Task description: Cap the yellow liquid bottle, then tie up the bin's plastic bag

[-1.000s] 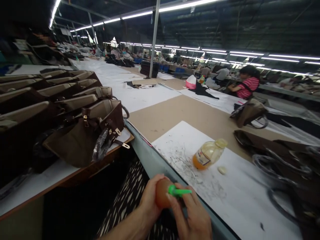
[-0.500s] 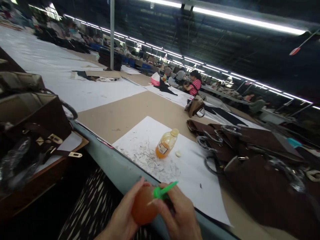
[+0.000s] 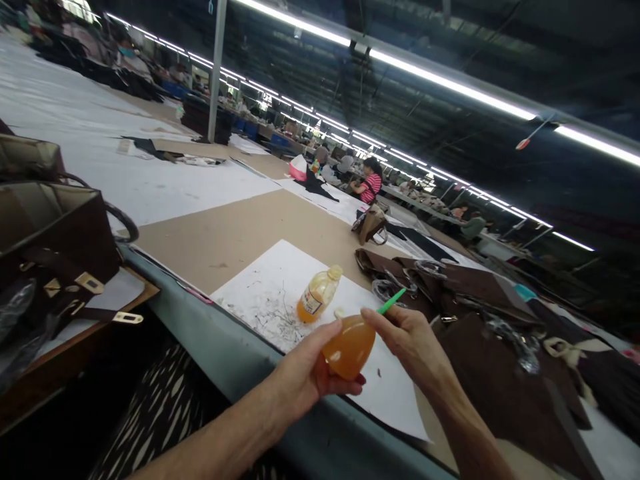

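From afar, I have the left hand (image 3: 306, 375) curled round an orange squeeze bottle (image 3: 351, 352) above the table edge (image 3: 227, 340), the right hand (image 3: 411, 333) pinching its green nozzle (image 3: 393, 301). Beyond, a labelled bottle (image 3: 318, 296) stands on white paper (image 3: 273, 270).

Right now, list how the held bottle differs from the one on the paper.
The held bottle has a green nozzle; the standing bottle has a pale yellow top.
The held bottle's visible body is amber; the standing bottle is orange only low down.
The standing bottle shows a label; the held bottle none.
Both show orange tones.
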Demonstrator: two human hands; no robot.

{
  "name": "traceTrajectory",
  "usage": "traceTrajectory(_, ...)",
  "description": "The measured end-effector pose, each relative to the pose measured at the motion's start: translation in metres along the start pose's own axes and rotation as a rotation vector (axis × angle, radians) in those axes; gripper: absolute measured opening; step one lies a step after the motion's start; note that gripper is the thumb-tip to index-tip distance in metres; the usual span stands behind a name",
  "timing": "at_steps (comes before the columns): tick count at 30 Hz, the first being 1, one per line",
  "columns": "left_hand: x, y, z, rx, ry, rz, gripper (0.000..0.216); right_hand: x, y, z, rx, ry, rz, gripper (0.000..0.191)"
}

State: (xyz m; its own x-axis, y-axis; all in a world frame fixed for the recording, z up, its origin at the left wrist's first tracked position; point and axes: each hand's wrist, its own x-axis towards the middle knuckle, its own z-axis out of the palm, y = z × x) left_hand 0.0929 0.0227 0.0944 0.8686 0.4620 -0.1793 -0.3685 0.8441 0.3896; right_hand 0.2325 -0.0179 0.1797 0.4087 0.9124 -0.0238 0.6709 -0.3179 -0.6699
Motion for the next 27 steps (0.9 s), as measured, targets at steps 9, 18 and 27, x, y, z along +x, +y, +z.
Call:
traceTrajectory(9,0.014,0.014,-0.001,0.046,-0.090,-0.344,0.070,0.002,0.009,-0.002,0.321,-0.074,-0.076,0.046)
traceTrajectory(18,0.009,0.013,0.009,0.105,-0.148,-0.405,0.079,-0.019,0.033,0.036,0.937,-0.168,-0.023,0.043)
traceTrajectory(27,0.010,-0.014,0.009,0.181,-0.051,0.027,0.066,-0.014,0.034,0.039,1.055,-0.001,0.061,0.032)
